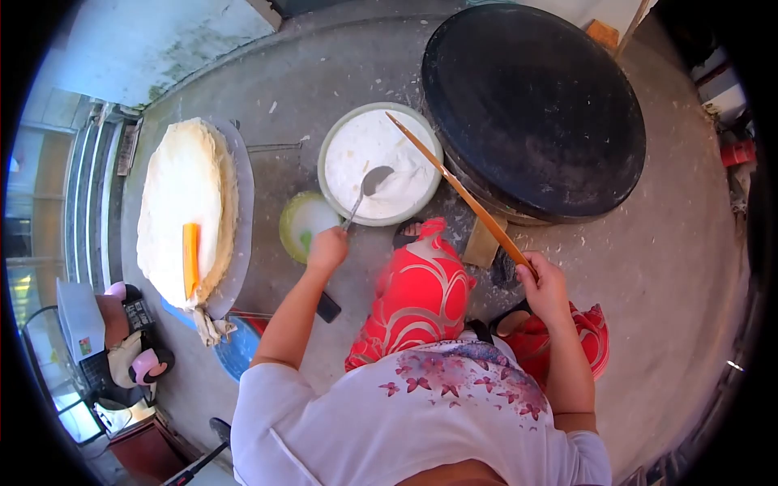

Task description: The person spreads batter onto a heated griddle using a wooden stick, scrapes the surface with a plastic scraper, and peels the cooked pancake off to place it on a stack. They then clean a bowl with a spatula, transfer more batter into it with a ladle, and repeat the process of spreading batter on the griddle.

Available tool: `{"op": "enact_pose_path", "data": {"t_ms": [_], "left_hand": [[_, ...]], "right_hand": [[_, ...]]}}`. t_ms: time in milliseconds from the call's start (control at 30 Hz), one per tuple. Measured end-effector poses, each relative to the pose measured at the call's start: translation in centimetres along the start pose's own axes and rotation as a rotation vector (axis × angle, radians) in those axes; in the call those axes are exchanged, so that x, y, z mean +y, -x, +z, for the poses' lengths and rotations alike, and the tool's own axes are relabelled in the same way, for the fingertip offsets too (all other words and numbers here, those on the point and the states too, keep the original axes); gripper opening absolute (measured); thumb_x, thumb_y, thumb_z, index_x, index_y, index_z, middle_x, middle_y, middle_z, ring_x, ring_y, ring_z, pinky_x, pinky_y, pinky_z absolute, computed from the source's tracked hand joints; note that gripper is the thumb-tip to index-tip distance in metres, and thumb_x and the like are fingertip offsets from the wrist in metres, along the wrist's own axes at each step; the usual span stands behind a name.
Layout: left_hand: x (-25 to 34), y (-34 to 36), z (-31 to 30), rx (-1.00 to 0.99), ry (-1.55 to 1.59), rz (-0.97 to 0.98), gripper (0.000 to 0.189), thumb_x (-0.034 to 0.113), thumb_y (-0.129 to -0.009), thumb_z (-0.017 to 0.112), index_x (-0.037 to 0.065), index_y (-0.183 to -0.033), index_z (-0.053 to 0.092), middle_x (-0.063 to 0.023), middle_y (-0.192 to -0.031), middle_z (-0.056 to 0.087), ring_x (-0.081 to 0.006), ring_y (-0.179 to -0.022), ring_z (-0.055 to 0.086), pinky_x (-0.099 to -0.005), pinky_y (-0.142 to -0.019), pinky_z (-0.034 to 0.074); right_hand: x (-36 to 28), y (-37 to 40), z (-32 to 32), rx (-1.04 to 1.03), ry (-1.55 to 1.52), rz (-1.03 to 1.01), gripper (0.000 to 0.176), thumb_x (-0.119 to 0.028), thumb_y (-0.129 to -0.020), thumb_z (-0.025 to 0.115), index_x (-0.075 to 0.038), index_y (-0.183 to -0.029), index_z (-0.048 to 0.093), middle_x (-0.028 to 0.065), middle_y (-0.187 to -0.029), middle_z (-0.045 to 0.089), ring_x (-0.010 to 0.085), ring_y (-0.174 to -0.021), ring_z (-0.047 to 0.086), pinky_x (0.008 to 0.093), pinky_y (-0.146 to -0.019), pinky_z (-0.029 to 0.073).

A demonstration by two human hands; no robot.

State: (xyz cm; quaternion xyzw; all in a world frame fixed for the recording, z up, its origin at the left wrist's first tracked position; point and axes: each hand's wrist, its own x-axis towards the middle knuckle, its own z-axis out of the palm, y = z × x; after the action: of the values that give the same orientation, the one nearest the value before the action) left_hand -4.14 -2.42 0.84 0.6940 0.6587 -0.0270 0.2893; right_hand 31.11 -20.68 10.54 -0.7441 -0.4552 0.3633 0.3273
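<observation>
My left hand (328, 249) is closed around the handle of a metal ladle (376, 180). The ladle's bowl rests over the white, thick batter-like mass (361, 146) in a large round basin (325, 174). In my right hand (544, 285) is one end of a long, thin wooden spreader (470, 201). It slants up and left, its far tip over the basin's right side. Beyond it stands a wide, round black griddle (535, 109), with no food visible on its surface. Close to my left hand sits a green bowl (289, 231) holding whitish liquid.
To the left, a tall stack of thin round flatbreads (182, 186) lies on a round board (243, 178), with an orange-yellow stick (190, 259) on top. A blue tub (235, 348) is partly beneath. A dark phone-like object (328, 308) and a wooden block (481, 245) are on the floor.
</observation>
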Motion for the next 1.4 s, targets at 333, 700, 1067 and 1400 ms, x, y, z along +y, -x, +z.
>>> {"op": "enact_pose_path", "data": {"t_ms": [333, 700, 1067, 1400], "left_hand": [[4.0, -0.3, -3.3, -0.525, 1.389, -0.523, 0.018, 0.014, -0.086, 0.042, 0.004, -0.076, 0.053, -0.0011, -0.054, 0.043, -0.0068, -0.039, 0.035, -0.0211, -0.032, 0.024], [4.7, -0.4, -1.0, 0.11, -0.039, -0.002, 0.023, 0.019, -0.083, 0.046, -0.001, -0.083, 0.057, -0.0245, -0.084, 0.058, -0.0402, -0.083, 0.055, -0.0475, -0.075, 0.043], [-3.3, -0.9, 5.0, -0.061, 0.061, -0.078, 0.02, 0.017, -0.083, 0.047, -0.001, -0.086, 0.055, -0.0209, -0.074, 0.056, -0.0326, -0.065, 0.053, -0.0406, -0.056, 0.041], [3.2, 1.5, -2.7, -0.264, 1.051, -0.355, 0.017, 0.015, -0.083, 0.046, 0.0, -0.086, 0.053, -0.0065, -0.057, 0.048, -0.0125, -0.041, 0.041, -0.0246, -0.034, 0.03]], "right_hand": [[-0.1, -0.3, 0.0, 0.029, -0.023, -0.006, 0.016, -0.012, -0.082, 0.054, -0.004, -0.096, 0.054, 0.0112, -0.068, 0.059, 0.021, -0.063, 0.06, 0.0291, -0.058, 0.045], [-1.1, -0.4, 0.1, 0.018, 0.017, 0.005, 0.015, -0.01, -0.081, 0.055, -0.004, -0.095, 0.055, 0.0111, -0.066, 0.059, 0.0217, -0.062, 0.06, 0.0287, -0.057, 0.045], [-0.2, -0.6, 0.2, -0.003, 0.009, -0.024, 0.016, -0.011, -0.081, 0.056, -0.004, -0.095, 0.054, 0.0123, -0.068, 0.059, 0.024, -0.061, 0.06, 0.0301, -0.057, 0.044], [0.1, -0.5, 0.0, 0.023, -0.039, 0.014, 0.016, -0.011, -0.081, 0.055, -0.005, -0.096, 0.055, 0.0113, -0.068, 0.059, 0.0227, -0.061, 0.059, 0.0292, -0.057, 0.045]]}}
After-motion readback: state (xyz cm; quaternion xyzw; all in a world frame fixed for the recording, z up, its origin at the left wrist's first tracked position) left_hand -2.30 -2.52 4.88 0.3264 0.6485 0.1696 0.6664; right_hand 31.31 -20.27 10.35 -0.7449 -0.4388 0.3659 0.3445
